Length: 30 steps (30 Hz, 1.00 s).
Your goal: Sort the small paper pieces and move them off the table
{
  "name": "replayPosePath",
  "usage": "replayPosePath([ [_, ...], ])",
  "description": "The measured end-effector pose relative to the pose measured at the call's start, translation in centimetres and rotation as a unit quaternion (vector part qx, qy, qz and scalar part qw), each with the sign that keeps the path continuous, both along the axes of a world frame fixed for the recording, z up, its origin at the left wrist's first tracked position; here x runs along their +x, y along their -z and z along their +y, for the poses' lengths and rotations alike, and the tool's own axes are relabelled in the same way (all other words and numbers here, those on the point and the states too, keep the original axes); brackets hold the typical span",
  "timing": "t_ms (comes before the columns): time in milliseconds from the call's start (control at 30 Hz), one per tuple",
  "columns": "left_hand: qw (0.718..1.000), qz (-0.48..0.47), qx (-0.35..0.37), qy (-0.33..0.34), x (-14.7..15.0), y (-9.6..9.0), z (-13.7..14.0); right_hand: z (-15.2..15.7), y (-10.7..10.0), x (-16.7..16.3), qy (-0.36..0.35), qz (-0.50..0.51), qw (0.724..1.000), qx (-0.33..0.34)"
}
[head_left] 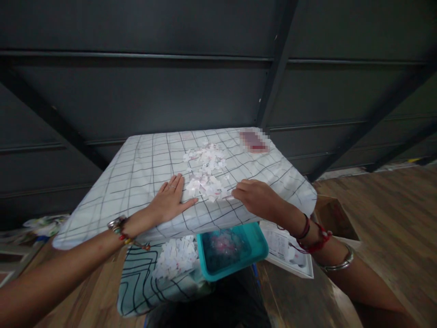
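A loose heap of small white paper pieces [206, 175], some with reddish marks, lies on the checked white tablecloth [143, 171]. My left hand [170, 200] rests flat on the cloth at the heap's left edge, fingers stretched out and thumb pointing right. At the heap's right edge is my right hand [254, 193], its fingers curled together near the cloth. Whatever its fingertips may pinch is hidden. Below the table edge stands a teal plastic basin [208, 272] with a blurred pinkish, clear content.
More white paper pieces [177, 257] lie on a green patterned cushion [136, 291] left of the basin. A white box [290, 255] with printed sheets sits right of it. A cardboard box [336, 218] stands on the wooden floor. Dark panels [143, 95] rise behind the table.
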<state>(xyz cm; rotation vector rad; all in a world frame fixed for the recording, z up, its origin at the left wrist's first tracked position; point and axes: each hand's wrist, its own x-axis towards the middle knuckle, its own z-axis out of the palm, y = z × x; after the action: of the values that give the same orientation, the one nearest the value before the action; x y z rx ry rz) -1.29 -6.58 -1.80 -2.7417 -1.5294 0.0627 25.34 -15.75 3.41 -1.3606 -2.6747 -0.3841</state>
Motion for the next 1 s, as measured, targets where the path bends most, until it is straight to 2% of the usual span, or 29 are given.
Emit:
replayPosePath([
  [133,1.000,-0.002,0.002,0.000,0.0,0.1,0.0,-1.0,-0.4,-0.3,-0.043,-0.014,0.999,0.027],
  [267,1.000,-0.010,0.010,0.000,0.0,0.1,0.0,-1.4,-0.4,-0.5,-0.034,-0.016,0.998,0.058],
  [533,1.000,-0.020,0.008,0.003,0.0,0.1,-0.2,-3.0,-0.4,-0.7,-0.059,-0.022,0.996,0.070],
  [700,1.000,-0.017,0.003,-0.001,0.1,-0.1,-0.2,-2.4,-0.4,-0.8,-0.028,-0.021,0.996,0.084],
  [900,1.000,-0.016,0.004,0.000,0.1,-0.1,-0.3,-2.9,-0.2,-0.8,-0.058,-0.013,0.996,0.065],
  [1000,1.000,-0.022,0.009,-0.002,0.1,0.0,-0.3,-2.9,-0.3,-0.5,-0.046,0.000,0.996,0.075],
])
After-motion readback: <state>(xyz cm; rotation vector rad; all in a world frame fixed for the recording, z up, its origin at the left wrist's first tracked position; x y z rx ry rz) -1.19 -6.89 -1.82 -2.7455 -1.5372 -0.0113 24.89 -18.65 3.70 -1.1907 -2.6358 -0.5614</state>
